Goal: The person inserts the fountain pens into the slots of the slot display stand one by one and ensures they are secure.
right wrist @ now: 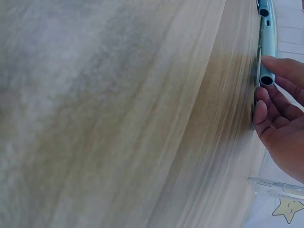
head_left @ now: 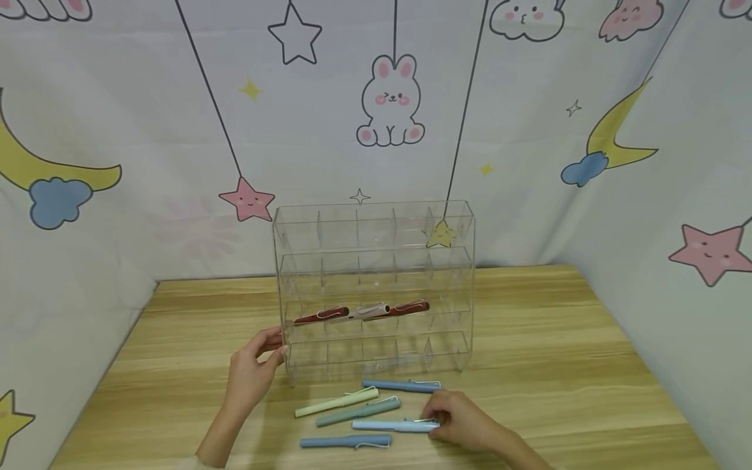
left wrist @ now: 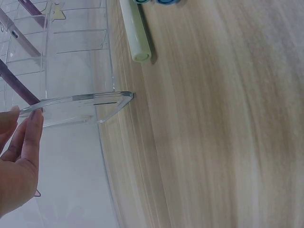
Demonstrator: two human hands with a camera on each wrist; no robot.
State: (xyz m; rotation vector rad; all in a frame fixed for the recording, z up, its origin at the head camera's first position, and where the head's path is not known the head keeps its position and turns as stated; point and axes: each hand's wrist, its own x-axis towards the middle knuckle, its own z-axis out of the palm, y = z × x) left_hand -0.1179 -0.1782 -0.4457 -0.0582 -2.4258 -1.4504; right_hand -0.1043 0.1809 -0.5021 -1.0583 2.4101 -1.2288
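Note:
My left hand (head_left: pixel 249 369) grips the left side panel of a clear acrylic rack (head_left: pixel 376 346), thumb in front and fingers behind; the left wrist view shows the panel edge (left wrist: pixel 76 98) between them. Low over the table, my right hand (head_left: pixel 464 421) pinches the clip end of a light blue pen (head_left: pixel 393 426). Around it lie a green pen (head_left: pixel 358 412), a pale yellow-green pen (head_left: pixel 335 403), a blue pen (head_left: pixel 335 442) in front and another blue pen (head_left: pixel 396 385) near the rack. On a middle tier rest two dark red pens (head_left: pixel 320 316) and a pale pinkish pen (head_left: pixel 367 311) between them.
The rack stands upright on a wood-grain table (head_left: pixel 546 365), its tiers split by thin dividers. White curtains (head_left: pixel 329 150) printed with stars, moons and a rabbit hang behind and at both sides.

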